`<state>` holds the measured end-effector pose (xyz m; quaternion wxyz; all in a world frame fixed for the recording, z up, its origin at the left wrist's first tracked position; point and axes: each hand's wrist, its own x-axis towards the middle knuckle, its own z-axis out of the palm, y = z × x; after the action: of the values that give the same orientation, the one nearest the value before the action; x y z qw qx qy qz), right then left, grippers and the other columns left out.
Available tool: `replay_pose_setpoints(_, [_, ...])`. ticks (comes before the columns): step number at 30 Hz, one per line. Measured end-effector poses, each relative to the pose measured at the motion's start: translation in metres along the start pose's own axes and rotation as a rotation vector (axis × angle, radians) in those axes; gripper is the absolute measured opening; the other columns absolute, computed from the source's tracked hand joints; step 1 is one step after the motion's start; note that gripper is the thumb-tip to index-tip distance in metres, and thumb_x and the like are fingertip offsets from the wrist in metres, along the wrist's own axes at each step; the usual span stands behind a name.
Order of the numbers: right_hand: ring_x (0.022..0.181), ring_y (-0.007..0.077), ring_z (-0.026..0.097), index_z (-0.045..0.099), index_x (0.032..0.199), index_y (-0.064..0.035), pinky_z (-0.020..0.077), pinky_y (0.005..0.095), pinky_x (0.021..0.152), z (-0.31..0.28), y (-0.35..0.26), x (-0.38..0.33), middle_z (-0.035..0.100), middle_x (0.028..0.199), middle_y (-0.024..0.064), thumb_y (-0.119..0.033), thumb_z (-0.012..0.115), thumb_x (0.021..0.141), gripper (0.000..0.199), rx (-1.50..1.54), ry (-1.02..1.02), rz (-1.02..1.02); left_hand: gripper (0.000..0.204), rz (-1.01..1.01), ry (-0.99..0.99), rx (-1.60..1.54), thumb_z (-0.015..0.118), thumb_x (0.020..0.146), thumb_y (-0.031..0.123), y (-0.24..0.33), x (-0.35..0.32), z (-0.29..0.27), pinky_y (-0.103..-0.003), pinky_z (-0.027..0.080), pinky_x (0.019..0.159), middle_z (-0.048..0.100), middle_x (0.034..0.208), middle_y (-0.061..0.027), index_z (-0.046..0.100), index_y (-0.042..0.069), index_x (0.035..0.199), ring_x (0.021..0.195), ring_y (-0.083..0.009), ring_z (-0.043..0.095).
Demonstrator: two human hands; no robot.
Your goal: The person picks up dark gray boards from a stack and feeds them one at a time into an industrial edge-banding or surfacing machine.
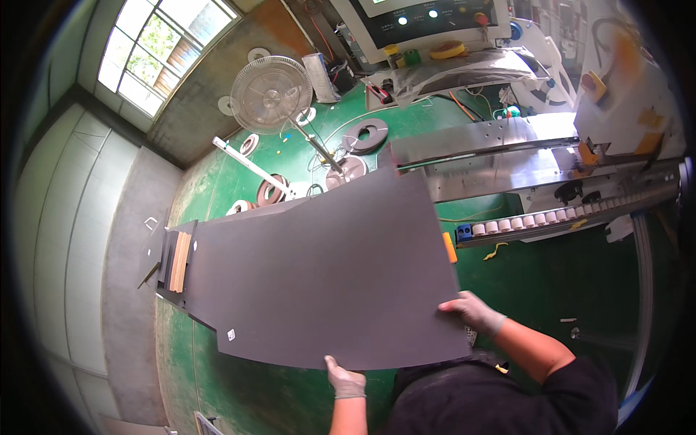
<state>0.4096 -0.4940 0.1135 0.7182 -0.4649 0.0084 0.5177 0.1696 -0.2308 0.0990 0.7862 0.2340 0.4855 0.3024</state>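
Note:
A large flat dark grey panel (319, 268) spans the middle of the view, and a small white label (231, 335) sticks to its near left corner. At the panel's near edge, my left hand (345, 378) grips it, thumb on top and the other fingers hidden beneath. Around the right edge, close to the near right corner, my right hand (473, 312) holds the same panel, also thumb uppermost. Both hands wear thin pale gloves. Past the panel's left end lies a small stack of narrow boards (178, 261) with light brown edges.
To the right stands a machine with a metal bed (500, 174) and a row of white rollers (522, 222). A control panel (428, 22) is at the far side. A standing fan (272, 94) and rolls of edging strip (365, 136) occupy the green floor beyond.

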Motion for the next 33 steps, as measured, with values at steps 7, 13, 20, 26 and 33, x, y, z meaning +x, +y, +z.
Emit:
replay_pose_setpoints(7, [0.074,0.015,0.067,0.07,0.098,0.003,0.0555,0.0289,0.07,-0.093,-0.013,-0.104,0.07,0.089,0.0071,-0.026,0.067,0.088,0.031,-0.077,0.538,-0.201,0.065,-0.027,-0.026,-0.204,0.024,0.104,0.055,0.059,0.065,-0.065,-0.053,0.041,0.112,0.054,0.143,-0.011,0.05,0.009,0.143,0.133,-0.0342,0.049])
replay_pose_setpoints(13, [0.093,0.0175,0.065,0.067,0.099,0.0057,0.0503,0.0305,0.08,-0.15,0.015,-0.173,0.07,0.097,0.0091,-0.035,0.066,0.091,0.041,-0.499,0.92,-0.267,0.069,-0.268,-0.01,-0.215,0.02,0.103,0.059,0.102,0.076,-0.079,-0.058,0.034,0.115,0.052,0.145,-0.0111,0.048,0.011,0.145,0.136,-0.0369,0.046])
replay_pose_setpoints(20, [0.114,0.0266,0.061,0.061,0.123,0.0064,0.0472,0.0367,0.098,-0.123,0.048,-0.207,0.066,0.12,0.0147,-0.039,0.067,0.093,0.054,-0.721,1.5,-0.164,0.078,-0.489,0.011,-0.069,0.019,0.102,0.064,0.099,0.062,-0.034,-0.053,0.026,0.121,0.045,0.154,-0.0121,0.042,0.009,0.151,0.145,-0.0347,0.037])
replay_pose_setpoints(26, [0.122,0.031,0.057,0.059,0.125,-0.0095,0.0428,0.0487,0.108,-0.094,0.096,-0.162,0.061,0.129,0.0127,-0.036,0.065,0.094,0.041,1.1,0.885,-0.822,0.072,-0.594,-0.098,-0.123,0.021,0.103,0.058,0.076,0.076,-0.003,-0.05,0.027,0.121,0.044,0.156,-0.011,0.042,0.008,0.151,0.146,-0.0318,0.036])
replay_pose_setpoints(33, [0.131,0.0338,0.051,0.06,0.131,-0.0104,0.0338,0.0559,0.115,-0.028,0.106,-0.082,0.059,0.139,0.0105,-0.062,0.058,0.091,0.065,1.241,0.642,-0.637,0.065,-0.601,0.006,0.064,0.025,0.103,0.05,0.047,0.046,0.055,-0.05,0.028,0.12,0.049,0.152,-0.0099,0.044,0.009,0.15,0.143,-0.0323,0.04])
